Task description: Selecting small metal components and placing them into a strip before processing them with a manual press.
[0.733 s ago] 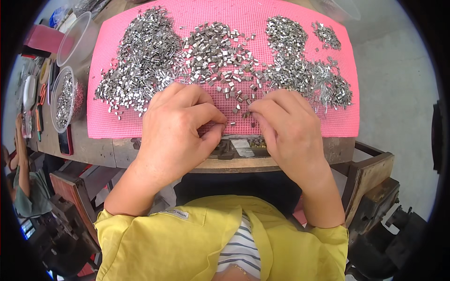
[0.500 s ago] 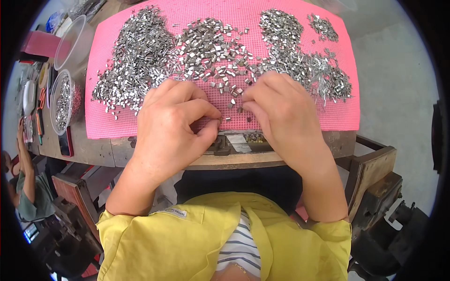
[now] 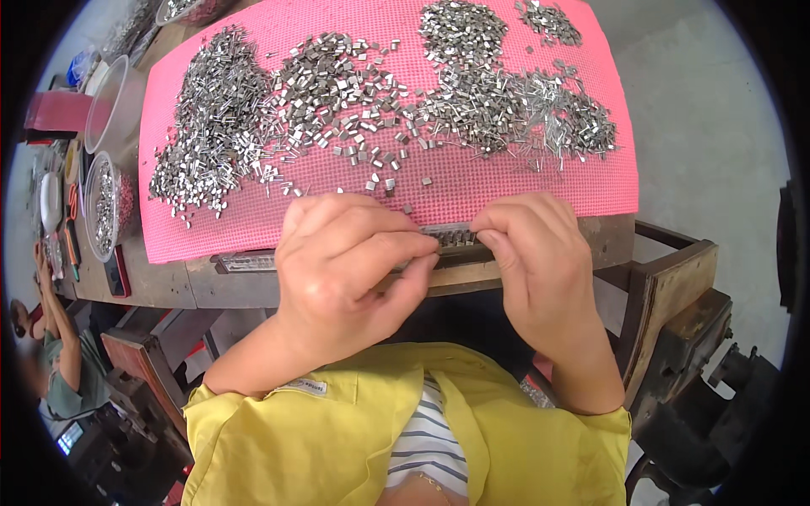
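Head view: small metal pieces [image 3: 456, 239] stand in a short row between the two hands, set in a narrow metal bar [image 3: 249, 261] along the front edge of the wooden counter [image 3: 164, 282]. Many more small bits lie in loose heaps on the pink mat [image 3: 253, 228] behind it: a heap of thin pins [image 3: 215, 110] to the left, a heap of blocky bits [image 3: 329, 84] near the middle, and a mixed heap [image 3: 477, 110] to the right.

Each piece should be very light, hard and stiff, unlikely to break, but its smooth, shiny faces may slip or twist under a fingertip. Two opposite flat sides, taken between thumb and forefinger, look the best place to take hold; a light pinch ought to do, since a careless push could tip the neighbours in the row.

At the left end of the row, the left hand [image 3: 342, 261] has its thumb and forefinger nearly together; whether its grip has a piece is too small to tell. Beside the right end, the right hand [image 3: 540, 257] bends forefinger and thumb close to each other, and anything between them cannot be made out.
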Available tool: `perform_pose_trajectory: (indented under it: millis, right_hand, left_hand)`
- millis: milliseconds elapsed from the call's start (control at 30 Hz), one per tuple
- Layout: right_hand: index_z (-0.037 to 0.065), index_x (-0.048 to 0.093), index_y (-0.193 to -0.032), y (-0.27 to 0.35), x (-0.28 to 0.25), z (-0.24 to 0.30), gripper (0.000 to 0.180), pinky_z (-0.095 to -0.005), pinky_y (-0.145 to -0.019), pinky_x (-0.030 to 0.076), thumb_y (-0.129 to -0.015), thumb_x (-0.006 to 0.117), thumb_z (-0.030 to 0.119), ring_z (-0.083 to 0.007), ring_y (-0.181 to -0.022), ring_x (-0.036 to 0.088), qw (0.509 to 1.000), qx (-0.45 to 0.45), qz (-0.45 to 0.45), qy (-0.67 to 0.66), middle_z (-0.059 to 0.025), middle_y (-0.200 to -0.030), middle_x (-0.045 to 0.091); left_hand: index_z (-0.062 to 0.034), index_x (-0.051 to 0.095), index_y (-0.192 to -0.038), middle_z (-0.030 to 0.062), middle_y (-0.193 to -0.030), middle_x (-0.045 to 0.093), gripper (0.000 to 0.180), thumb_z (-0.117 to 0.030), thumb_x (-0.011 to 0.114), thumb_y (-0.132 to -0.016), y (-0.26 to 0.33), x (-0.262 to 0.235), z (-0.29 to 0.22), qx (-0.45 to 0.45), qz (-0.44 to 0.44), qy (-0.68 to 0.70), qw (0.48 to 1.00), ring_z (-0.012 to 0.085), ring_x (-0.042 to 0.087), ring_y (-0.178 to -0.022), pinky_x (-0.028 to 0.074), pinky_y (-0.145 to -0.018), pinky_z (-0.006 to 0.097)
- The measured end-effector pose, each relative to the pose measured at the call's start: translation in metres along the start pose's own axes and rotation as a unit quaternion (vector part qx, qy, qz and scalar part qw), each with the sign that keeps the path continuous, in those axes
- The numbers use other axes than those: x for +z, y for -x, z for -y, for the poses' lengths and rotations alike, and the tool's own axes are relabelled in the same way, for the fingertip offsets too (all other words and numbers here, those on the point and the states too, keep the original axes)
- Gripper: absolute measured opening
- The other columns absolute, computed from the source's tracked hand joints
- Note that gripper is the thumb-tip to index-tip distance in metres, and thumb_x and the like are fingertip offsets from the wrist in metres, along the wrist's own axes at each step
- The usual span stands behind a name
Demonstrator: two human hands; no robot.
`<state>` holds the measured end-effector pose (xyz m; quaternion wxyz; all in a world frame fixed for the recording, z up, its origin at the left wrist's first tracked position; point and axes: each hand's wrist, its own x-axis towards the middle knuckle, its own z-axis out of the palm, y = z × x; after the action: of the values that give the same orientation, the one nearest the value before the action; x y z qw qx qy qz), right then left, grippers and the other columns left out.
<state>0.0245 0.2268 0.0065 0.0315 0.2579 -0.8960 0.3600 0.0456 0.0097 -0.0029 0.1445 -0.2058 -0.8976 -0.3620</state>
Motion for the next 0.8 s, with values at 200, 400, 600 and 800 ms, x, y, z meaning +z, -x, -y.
perform_pose_trajectory:
  millis: [200,400,600,800]
  right_hand:
    - [0.002,0.068,-0.099,0.008,0.011,-0.001,0.013,-0.0415,-0.078,0.048,-0.086,0.071,0.001,-0.0319,-0.086,0.064,0.997,-0.045,-0.048,0.048,-0.011,-0.094,0.068]
    - [0.001,0.068,-0.101,0.01,0.016,-0.005,0.019,-0.0402,-0.079,0.047,-0.082,0.069,0.006,-0.0275,-0.086,0.065,0.991,-0.084,-0.061,0.088,-0.0091,-0.095,0.067]
    - [0.0,0.068,-0.101,0.012,0.016,-0.006,0.023,-0.0388,-0.08,0.047,-0.081,0.066,0.01,-0.0236,-0.086,0.066,0.987,-0.102,-0.061,0.108,-0.0086,-0.098,0.068]
    - [0.002,0.07,-0.104,0.013,0.007,-0.012,0.025,-0.0389,-0.081,0.046,-0.079,0.068,0.003,-0.0244,-0.086,0.068,0.995,-0.079,-0.056,0.033,-0.0085,-0.101,0.071]
  left_hand:
    - [-0.012,0.078,-0.088,0.0011,-0.091,0.073,0.025,-0.003,0.085,-0.066,-0.001,0.021,-0.005,0.022,-0.022,-0.039,0.999,0.0222,0.067,-0.086,0.047,-0.077,0.035]
    - [-0.0123,0.078,-0.09,0.0008,-0.091,0.073,0.027,-0.003,0.085,-0.066,0.0,0.026,-0.007,0.021,-0.025,-0.06,0.998,0.0222,0.067,-0.086,0.047,-0.076,0.034]
    - [-0.0105,0.078,-0.091,0.002,-0.092,0.074,0.029,0.0,0.085,-0.065,0.003,0.022,-0.005,-0.004,-0.002,-0.038,0.999,0.0237,0.067,-0.086,0.05,-0.078,0.036]
    - [-0.01,0.081,-0.093,0.0017,-0.094,0.073,0.027,-0.006,0.075,-0.067,-0.001,-0.014,-0.039,0.058,0.033,0.208,0.976,0.0184,0.067,-0.083,0.052,-0.073,0.035]
